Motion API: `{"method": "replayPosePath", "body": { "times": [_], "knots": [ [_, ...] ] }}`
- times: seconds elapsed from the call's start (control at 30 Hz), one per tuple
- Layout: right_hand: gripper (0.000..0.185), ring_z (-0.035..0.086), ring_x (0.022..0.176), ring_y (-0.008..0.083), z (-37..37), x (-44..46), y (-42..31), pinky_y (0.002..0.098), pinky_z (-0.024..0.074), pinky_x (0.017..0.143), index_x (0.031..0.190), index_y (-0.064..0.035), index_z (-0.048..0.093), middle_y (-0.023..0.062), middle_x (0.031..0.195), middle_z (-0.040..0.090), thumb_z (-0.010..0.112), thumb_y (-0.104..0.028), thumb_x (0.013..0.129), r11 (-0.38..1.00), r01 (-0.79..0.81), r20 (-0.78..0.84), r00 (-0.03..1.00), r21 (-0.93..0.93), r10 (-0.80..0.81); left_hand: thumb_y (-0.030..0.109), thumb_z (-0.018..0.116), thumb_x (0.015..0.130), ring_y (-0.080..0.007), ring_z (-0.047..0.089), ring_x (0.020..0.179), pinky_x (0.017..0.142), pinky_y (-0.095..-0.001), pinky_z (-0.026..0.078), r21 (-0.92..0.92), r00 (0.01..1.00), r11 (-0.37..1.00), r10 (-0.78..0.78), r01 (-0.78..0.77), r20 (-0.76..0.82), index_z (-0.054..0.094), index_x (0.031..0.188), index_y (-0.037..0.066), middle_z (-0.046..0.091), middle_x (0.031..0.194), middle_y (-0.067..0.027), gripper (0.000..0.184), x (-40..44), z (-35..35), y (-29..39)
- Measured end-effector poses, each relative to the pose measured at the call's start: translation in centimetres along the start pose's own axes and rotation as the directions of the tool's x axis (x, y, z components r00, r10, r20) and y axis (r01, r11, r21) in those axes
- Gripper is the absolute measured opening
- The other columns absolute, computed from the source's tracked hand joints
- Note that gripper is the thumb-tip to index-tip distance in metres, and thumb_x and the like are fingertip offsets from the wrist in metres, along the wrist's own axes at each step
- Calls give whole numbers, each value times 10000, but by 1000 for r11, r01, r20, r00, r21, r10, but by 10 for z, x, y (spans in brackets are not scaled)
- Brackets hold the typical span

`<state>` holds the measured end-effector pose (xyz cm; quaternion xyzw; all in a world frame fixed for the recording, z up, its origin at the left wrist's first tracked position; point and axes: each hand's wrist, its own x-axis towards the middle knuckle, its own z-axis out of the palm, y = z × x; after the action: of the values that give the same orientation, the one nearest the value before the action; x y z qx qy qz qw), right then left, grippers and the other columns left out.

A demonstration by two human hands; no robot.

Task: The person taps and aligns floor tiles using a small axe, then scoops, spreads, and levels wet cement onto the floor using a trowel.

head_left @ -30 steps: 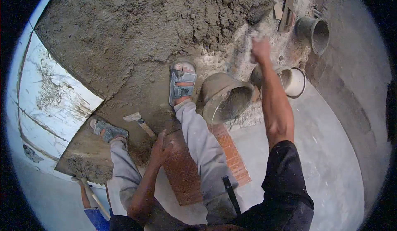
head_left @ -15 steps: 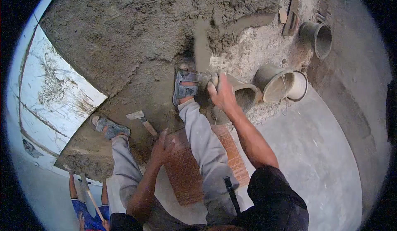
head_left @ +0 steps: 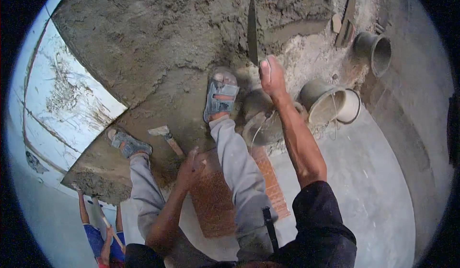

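Observation:
My right hand [head_left: 272,78] is closed round the handle of a trowel [head_left: 252,30]. Its long blade points away from me and is seen nearly edge-on above the wet mortar [head_left: 158,42]. My left hand [head_left: 190,169] hangs low near my leg with nothing visible in it; its fingers look loosely apart, though partly blurred. Just beyond it lies a hammer-like tool [head_left: 167,137] with a pale flat head and a wooden handle. A mortar-stained bucket [head_left: 261,129] lies beside my right foot, partly behind my right forearm.
A grey bucket [head_left: 316,95] and a white bucket [head_left: 353,107] lie at the right, with another bucket [head_left: 373,52] beyond. Wooden pieces [head_left: 347,21] rest farther back. A reddish tile panel [head_left: 211,205] is beneath me. At lower left, a co-worker [head_left: 103,239] holds a long-handled tool.
My right hand has moved away from me and slightly right, off the bucket. The trowel has turned from flat-on to nearly edge-on. My left hand has barely moved.

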<state>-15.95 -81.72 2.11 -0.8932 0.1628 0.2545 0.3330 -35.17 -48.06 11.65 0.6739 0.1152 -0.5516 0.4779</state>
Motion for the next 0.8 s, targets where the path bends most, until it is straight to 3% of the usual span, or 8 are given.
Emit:
{"method": "replayPosePath", "body": {
  "times": [0.13,0.27,0.4,0.43,0.53,0.67,0.73,0.8],
  "knots": [
    [483,522,820,466,27,13,41,489,401,678,884,21,504,283,811,538,375,-443,917,948,-247,-74,969,-201,237,236,556,842,-375,483,1141,934,-405,388,-38,998,998,-39,41,41,361,1304,15,491,1232,-227,548,4,-7,2],
    [536,531,843,457,30,0,26,490,415,718,934,15,545,272,876,564,322,-472,926,999,-33,-125,991,22,35,234,566,837,-354,513,1114,924,-400,397,-18,998,998,-52,53,37,353,1304,9,499,1229,-221,561,-2,-3,-1],
    [523,541,832,461,34,14,20,483,419,719,908,8,575,277,869,578,333,-455,928,974,-224,-49,974,-20,223,259,567,843,-371,515,1106,930,-399,396,-30,998,998,52,-51,22,355,1296,-2,495,1228,-236,565,0,-5,-2],
    [537,542,883,461,33,8,19,487,423,746,922,7,583,286,900,579,330,-466,926,988,-127,-64,989,91,133,259,567,843,-371,515,1106,930,-399,396,-32,999,998,47,-46,18,355,1296,-2,495,1228,-236,565,-1,-7,3],
    [546,538,905,466,29,10,16,492,423,759,946,8,576,292,912,575,333,-480,922,932,-321,107,934,-169,341,297,565,849,-381,481,1146,953,-404,378,-102,997,993,-63,66,34,351,1298,-8,479,1245,-243,584,-4,-8,19],
    [552,514,982,471,7,-2,-4,492,420,829,1075,-8,549,302,1043,547,337,-493,917,949,-305,64,949,-82,310,321,550,858,-380,458,1171,970,-410,360,53,989,990,-133,130,69,348,1301,-7,472,1249,-255,587,-4,-5,-4],
    [588,526,1013,447,8,-11,26,486,414,847,1072,17,550,270,1087,561,351,-512,911,923,-377,19,925,-78,379,322,544,860,-382,458,1171,973,-413,355,109,993,990,-94,85,76,347,1303,-6,469,1249,-262,585,-1,1,-14],
    [478,540,751,429,12,-3,77,454,420,728,903,36,523,253,820,562,383,-421,932,971,-235,-456,869,-42,190,301,539,863,-397,455,1166,976,-407,353,-4,1000,1000,-25,25,18,340,1316,8,471,1246,-263,575,0,-2,1]
  ]
}}
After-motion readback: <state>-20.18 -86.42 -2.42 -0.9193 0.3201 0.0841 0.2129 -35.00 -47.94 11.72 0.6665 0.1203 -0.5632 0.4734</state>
